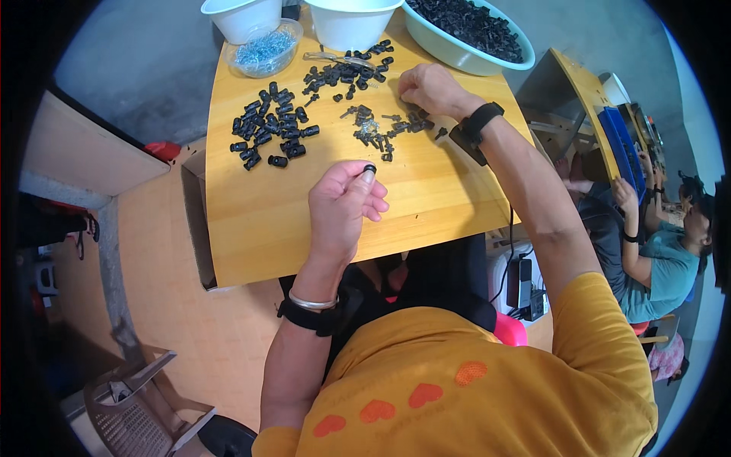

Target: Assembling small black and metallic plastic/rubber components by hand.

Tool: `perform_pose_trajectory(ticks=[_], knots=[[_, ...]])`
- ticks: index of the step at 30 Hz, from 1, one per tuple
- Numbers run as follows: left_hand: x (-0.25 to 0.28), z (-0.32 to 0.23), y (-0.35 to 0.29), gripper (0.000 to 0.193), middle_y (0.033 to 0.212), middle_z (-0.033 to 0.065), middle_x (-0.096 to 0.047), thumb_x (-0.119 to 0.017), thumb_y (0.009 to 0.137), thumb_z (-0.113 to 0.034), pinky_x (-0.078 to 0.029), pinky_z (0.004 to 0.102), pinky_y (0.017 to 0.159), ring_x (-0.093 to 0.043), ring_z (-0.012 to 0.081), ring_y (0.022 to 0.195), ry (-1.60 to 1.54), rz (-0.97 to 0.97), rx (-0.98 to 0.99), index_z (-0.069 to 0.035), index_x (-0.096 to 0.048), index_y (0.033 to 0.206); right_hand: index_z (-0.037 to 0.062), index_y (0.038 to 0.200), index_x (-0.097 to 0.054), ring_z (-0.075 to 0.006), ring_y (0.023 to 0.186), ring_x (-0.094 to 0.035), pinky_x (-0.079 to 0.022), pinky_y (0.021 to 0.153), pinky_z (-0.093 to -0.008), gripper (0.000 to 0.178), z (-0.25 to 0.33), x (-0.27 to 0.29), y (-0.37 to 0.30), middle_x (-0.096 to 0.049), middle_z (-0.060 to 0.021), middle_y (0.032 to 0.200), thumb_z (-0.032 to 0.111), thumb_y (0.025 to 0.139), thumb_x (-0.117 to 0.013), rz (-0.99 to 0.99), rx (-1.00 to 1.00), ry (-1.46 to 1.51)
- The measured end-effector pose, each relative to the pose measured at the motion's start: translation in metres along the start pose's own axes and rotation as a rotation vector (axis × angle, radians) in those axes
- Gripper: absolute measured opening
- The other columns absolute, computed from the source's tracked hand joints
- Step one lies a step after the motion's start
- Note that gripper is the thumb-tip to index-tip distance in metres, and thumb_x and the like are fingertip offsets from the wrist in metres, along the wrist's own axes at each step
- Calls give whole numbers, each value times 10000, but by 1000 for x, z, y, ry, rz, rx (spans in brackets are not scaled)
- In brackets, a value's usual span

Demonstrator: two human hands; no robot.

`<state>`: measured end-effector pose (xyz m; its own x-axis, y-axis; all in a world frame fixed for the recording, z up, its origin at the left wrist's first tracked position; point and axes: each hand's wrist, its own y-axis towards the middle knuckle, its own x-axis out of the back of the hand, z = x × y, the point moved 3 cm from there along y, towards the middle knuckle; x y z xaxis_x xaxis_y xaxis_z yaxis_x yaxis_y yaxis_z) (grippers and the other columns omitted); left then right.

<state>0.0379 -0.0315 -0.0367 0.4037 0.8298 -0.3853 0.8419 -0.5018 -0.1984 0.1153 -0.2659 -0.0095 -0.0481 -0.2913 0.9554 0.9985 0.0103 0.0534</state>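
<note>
My left hand [346, 194] is raised over the table's near part. Its thumb and forefinger pinch a small black barrel-shaped plastic part [370, 168], mostly covered by the fingers. Out at the far right of the table, my right hand [434, 90] has its fingers curled down at the edge of the loose black pieces; whatever is in them is hidden. Beside it lie small black stem-shaped pieces [373, 139] with a few shiny springs [368, 124] among them. To the left is a group of black cord locks [278, 126]. Farther back, more black barrel pieces [343, 74] are heaped.
Along the far edge stand a clear tub of metal springs [265, 55], two white bowls [346, 27] and a pale green basin [487, 53] full of black parts. A pair of tweezers [335, 57] lies before them. At right, a person [659, 259] sits near another table.
</note>
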Motion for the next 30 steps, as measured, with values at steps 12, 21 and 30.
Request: perform_pose_trajectory(ticks=[12, 21, 30], knots=[[2, 0, -4, 176, 746, 113, -610, -511, 880, -117, -478, 223, 503, -608, 156, 582, -156, 12, 4, 9, -524, 1003, 5, 805, -601, -194, 649, -583, -452, 606, -303, 121, 12, 7, -11, -611, -101, 721, 98, 728, -589, -109, -6, 93], [-18, -31, -19, 203, 787, 132, -628, -539, 870, -129, -496, 231, 525, -642, 179, 643, -263, 123, -54, 13, -529, 1014, -14, 921, -628, -73, 737, -564, -458, 681, -202, 138, 115, 29, -106, -623, -28, 785, 54, 804, -599, -196, 51, 1209], [-16, -37, -25, 220, 783, 117, -632, -552, 865, -150, -498, 237, 533, -639, 178, 639, -231, 107, -91, 10, -541, 1016, -8, 858, -637, -71, 736, -556, -457, 670, -208, 78, 128, 17, -114, -620, -31, 786, 44, 809, -605, -355, 47, 1193]])
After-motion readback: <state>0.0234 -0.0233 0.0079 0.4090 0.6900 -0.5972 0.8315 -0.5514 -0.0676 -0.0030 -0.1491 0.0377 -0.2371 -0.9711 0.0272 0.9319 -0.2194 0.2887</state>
